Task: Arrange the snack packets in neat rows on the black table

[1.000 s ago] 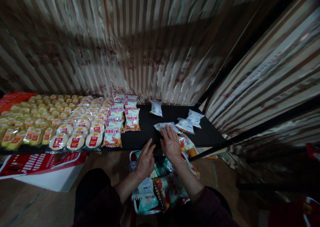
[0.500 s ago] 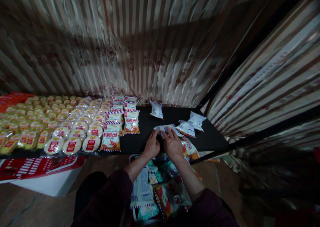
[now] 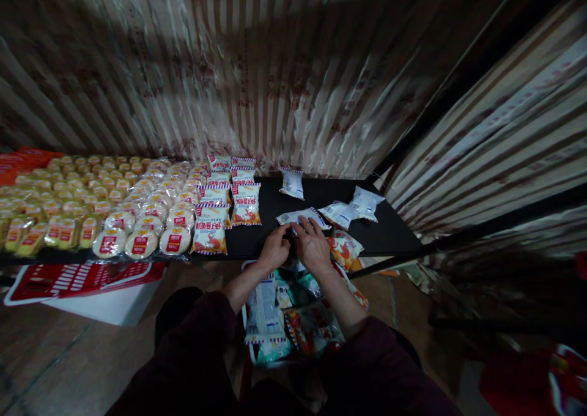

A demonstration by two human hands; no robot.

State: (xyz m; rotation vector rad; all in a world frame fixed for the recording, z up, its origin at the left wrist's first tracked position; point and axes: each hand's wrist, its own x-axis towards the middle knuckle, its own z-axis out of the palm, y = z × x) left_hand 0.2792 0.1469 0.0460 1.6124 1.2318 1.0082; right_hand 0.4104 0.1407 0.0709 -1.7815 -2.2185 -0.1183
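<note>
A white-backed snack bag (image 3: 300,216) with a striped edge lies printed side down on the black shelf (image 3: 270,199). My left hand (image 3: 275,246) is at its near left edge, fingers bent together. My right hand (image 3: 313,245) has its fingers over the near middle of the same bag; both thumbs are hidden or hard to see. A second snack bag (image 3: 343,249), orange and red, lies just right of my right hand. Farther back are more face-down bags (image 3: 291,183), two of them touching at the right (image 3: 365,204).
Left of my hands stand rows of upright snack bags (image 3: 210,229), round wrapped cakes (image 3: 141,243) and small yellow packs (image 3: 55,229). Below my forearms a basket holds more bags (image 3: 266,312). A red basket (image 3: 82,279) sits under the shelf. Striped sheeting (image 3: 257,98) hangs behind.
The view has tilted slightly, so the shelf appears higher. The snack bag under my hands has slid a little left, my hands along with it.
</note>
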